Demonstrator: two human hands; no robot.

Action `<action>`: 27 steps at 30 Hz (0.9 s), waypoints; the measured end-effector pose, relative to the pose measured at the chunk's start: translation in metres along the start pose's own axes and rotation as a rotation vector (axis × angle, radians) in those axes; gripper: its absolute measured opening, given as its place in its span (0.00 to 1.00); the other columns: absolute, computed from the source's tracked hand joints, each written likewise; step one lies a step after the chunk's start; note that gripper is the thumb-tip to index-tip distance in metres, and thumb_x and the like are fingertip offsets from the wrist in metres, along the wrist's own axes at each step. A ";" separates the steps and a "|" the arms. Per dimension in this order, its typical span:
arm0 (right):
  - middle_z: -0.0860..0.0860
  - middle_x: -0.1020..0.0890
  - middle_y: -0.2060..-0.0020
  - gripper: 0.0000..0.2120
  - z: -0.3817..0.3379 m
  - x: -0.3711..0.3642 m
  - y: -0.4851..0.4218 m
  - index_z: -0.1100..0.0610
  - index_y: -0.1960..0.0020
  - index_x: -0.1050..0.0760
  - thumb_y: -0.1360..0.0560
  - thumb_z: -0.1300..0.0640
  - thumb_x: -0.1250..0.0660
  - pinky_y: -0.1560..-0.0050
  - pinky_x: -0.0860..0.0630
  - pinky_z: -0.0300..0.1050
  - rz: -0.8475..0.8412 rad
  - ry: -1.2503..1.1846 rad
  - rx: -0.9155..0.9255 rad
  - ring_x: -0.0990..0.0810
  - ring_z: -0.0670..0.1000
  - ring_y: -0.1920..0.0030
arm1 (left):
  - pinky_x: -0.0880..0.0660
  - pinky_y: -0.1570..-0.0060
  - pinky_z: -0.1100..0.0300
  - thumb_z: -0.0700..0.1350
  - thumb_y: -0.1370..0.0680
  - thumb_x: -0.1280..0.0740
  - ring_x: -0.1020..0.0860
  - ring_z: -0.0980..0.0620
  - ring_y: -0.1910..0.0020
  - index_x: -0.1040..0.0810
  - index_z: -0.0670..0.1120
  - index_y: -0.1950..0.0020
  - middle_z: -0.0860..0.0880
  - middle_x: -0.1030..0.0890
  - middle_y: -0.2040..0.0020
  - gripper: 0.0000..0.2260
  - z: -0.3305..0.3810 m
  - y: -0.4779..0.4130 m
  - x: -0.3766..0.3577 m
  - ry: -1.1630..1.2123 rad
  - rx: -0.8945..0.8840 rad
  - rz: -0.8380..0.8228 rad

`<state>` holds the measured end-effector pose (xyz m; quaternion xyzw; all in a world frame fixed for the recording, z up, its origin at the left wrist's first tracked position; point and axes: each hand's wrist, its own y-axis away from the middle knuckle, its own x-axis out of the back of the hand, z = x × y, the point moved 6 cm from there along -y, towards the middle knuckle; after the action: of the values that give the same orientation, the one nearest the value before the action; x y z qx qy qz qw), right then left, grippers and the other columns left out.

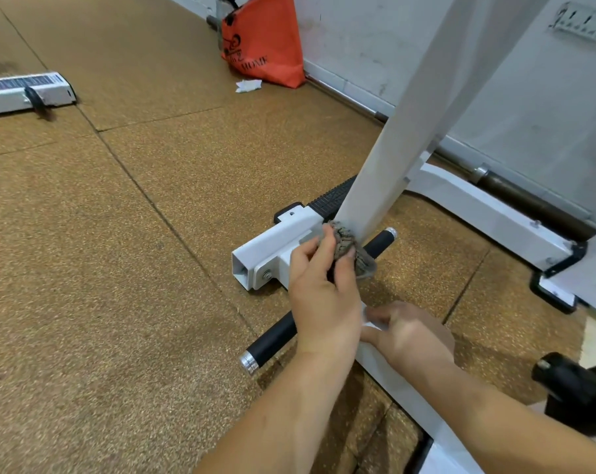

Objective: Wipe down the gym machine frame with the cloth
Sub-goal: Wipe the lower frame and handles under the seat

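Left hand [324, 302] bunches the grey cloth [346, 244] in curled fingers. It presses the cloth to the gym machine frame [409, 131] where the white post, slanting up and rightward, meets the base tube [276, 241]. The tube lies on the speckled floor [119, 302], open end pointing lower left. Right hand [412, 333] curls over a white frame bar [392, 381] running lower right.

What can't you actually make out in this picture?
Head view only:
Slanted white post: top cut off by the upper edge.
Cloth: partly hidden by the left hand.
Right hand: motion-blurred, so gripping or merely resting on the white frame bar is unclear.
Orange bag: top cut off, print too blurred to read fully.
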<state>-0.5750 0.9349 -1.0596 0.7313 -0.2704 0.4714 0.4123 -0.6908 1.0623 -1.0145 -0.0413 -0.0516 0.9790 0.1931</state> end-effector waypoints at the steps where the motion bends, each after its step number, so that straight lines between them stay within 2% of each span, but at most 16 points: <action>1: 0.39 0.18 0.37 0.26 0.001 0.002 0.001 0.38 0.32 0.22 0.27 0.30 0.30 0.50 0.25 0.44 0.006 -0.020 -0.017 0.19 0.48 0.41 | 0.29 0.39 0.70 0.40 0.18 0.32 0.23 0.62 0.39 0.20 0.52 0.29 0.52 0.23 0.40 0.18 -0.008 -0.001 0.004 -0.040 -0.017 -0.037; 3: 0.40 0.19 0.36 0.26 0.005 0.003 0.004 0.39 0.32 0.22 0.28 0.31 0.28 0.48 0.25 0.44 0.043 -0.058 -0.017 0.19 0.49 0.39 | 0.30 0.45 0.75 0.39 0.17 0.33 0.23 0.64 0.44 0.21 0.52 0.29 0.53 0.23 0.44 0.18 -0.029 -0.002 0.013 -0.172 0.012 -0.119; 4: 0.40 0.19 0.37 0.26 0.007 0.002 0.005 0.39 0.33 0.21 0.27 0.31 0.28 0.46 0.24 0.45 0.068 -0.072 -0.010 0.20 0.49 0.38 | 0.30 0.49 0.75 0.40 0.17 0.33 0.23 0.62 0.46 0.19 0.52 0.31 0.53 0.23 0.46 0.16 -0.035 -0.002 0.016 -0.242 0.042 -0.148; 6: 0.38 0.20 0.37 0.24 0.008 -0.005 0.011 0.38 0.33 0.21 0.25 0.31 0.31 0.43 0.24 0.45 0.108 -0.064 0.028 0.21 0.47 0.37 | 0.27 0.50 0.64 0.43 0.17 0.33 0.21 0.54 0.49 0.16 0.51 0.39 0.52 0.22 0.50 0.10 -0.031 -0.008 0.017 -0.275 0.050 -0.139; 7: 0.37 0.20 0.37 0.22 0.008 -0.009 0.015 0.38 0.34 0.21 0.24 0.31 0.33 0.42 0.25 0.44 0.154 -0.038 0.065 0.22 0.46 0.37 | 0.26 0.49 0.61 0.44 0.17 0.33 0.21 0.53 0.47 0.16 0.51 0.38 0.52 0.22 0.49 0.10 -0.019 -0.013 0.013 -0.224 0.021 -0.109; 9: 0.37 0.19 0.38 0.18 0.008 -0.018 0.023 0.39 0.36 0.18 0.22 0.35 0.33 0.45 0.23 0.44 0.301 0.006 0.154 0.21 0.47 0.38 | 0.28 0.45 0.68 0.43 0.17 0.33 0.22 0.57 0.45 0.19 0.52 0.31 0.53 0.23 0.44 0.15 0.006 -0.014 0.004 -0.090 -0.035 -0.061; 11: 0.41 0.17 0.41 0.14 0.008 -0.024 0.027 0.42 0.39 0.16 0.22 0.40 0.31 0.50 0.21 0.47 0.392 0.026 0.178 0.19 0.52 0.43 | 0.31 0.46 0.74 0.42 0.16 0.34 0.23 0.59 0.44 0.23 0.52 0.26 0.52 0.25 0.43 0.18 0.010 -0.006 -0.003 -0.066 -0.061 -0.048; 14: 0.45 0.16 0.44 0.15 0.005 -0.025 0.027 0.45 0.39 0.16 0.22 0.40 0.32 0.54 0.21 0.49 0.419 0.051 0.192 0.18 0.55 0.48 | 0.31 0.47 0.77 0.42 0.16 0.35 0.24 0.59 0.45 0.24 0.50 0.25 0.51 0.26 0.43 0.18 -0.028 0.010 0.001 -0.170 0.093 -0.084; 16: 0.44 0.17 0.42 0.17 0.004 -0.023 0.026 0.43 0.37 0.17 0.21 0.39 0.34 0.52 0.23 0.48 0.380 0.062 0.186 0.19 0.54 0.46 | 0.32 0.53 0.78 0.44 0.16 0.35 0.24 0.60 0.51 0.19 0.46 0.33 0.50 0.25 0.46 0.12 -0.040 0.011 0.005 -0.280 0.167 -0.133; 18: 0.40 0.19 0.42 0.16 0.006 -0.020 0.024 0.40 0.39 0.18 0.20 0.36 0.36 0.50 0.25 0.45 0.293 0.037 0.134 0.21 0.50 0.43 | 0.29 0.55 0.75 0.44 0.16 0.34 0.22 0.59 0.54 0.16 0.46 0.43 0.49 0.23 0.49 0.08 -0.030 0.015 0.004 -0.243 0.147 -0.208; 20: 0.38 0.22 0.50 0.14 0.009 -0.018 0.020 0.41 0.46 0.18 0.22 0.38 0.38 0.51 0.25 0.43 0.218 0.003 0.084 0.19 0.48 0.44 | 0.23 0.49 0.67 0.43 0.17 0.33 0.20 0.58 0.50 0.16 0.48 0.40 0.52 0.21 0.49 0.08 -0.017 0.031 0.001 -0.154 0.075 -0.348; 21: 0.38 0.22 0.50 0.10 0.008 -0.017 0.019 0.41 0.48 0.18 0.23 0.42 0.36 0.50 0.24 0.44 0.171 0.011 0.074 0.19 0.48 0.43 | 0.22 0.45 0.63 0.43 0.17 0.32 0.20 0.58 0.48 0.16 0.49 0.38 0.53 0.20 0.48 0.10 -0.015 0.040 0.004 -0.152 0.047 -0.371; 22: 0.38 0.22 0.46 0.08 0.008 -0.016 0.016 0.40 0.45 0.18 0.22 0.45 0.34 0.47 0.23 0.45 0.124 0.019 0.077 0.20 0.48 0.41 | 0.22 0.42 0.59 0.45 0.17 0.32 0.20 0.58 0.46 0.17 0.52 0.37 0.54 0.20 0.48 0.10 -0.020 0.047 0.009 -0.164 0.049 -0.352; 24: 0.40 0.21 0.37 0.14 0.007 -0.010 0.014 0.40 0.34 0.21 0.20 0.45 0.32 0.40 0.24 0.45 0.025 -0.039 0.088 0.21 0.49 0.37 | 0.20 0.42 0.50 0.48 0.17 0.33 0.18 0.55 0.47 0.17 0.58 0.42 0.54 0.19 0.49 0.08 -0.026 0.052 0.021 -0.123 0.174 -0.233; 27: 0.48 0.18 0.37 0.17 0.004 0.011 0.022 0.50 0.30 0.23 0.17 0.48 0.35 0.39 0.25 0.45 0.009 -0.268 0.116 0.20 0.53 0.38 | 0.18 0.45 0.44 0.50 0.17 0.33 0.15 0.49 0.48 0.16 0.66 0.49 0.57 0.15 0.51 0.10 -0.011 0.034 0.027 0.067 0.322 -0.085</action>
<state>-0.5860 0.9203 -1.0429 0.8091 -0.2985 0.3861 0.3274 -0.7274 1.0424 -1.0314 -0.0404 0.1109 0.9636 0.2399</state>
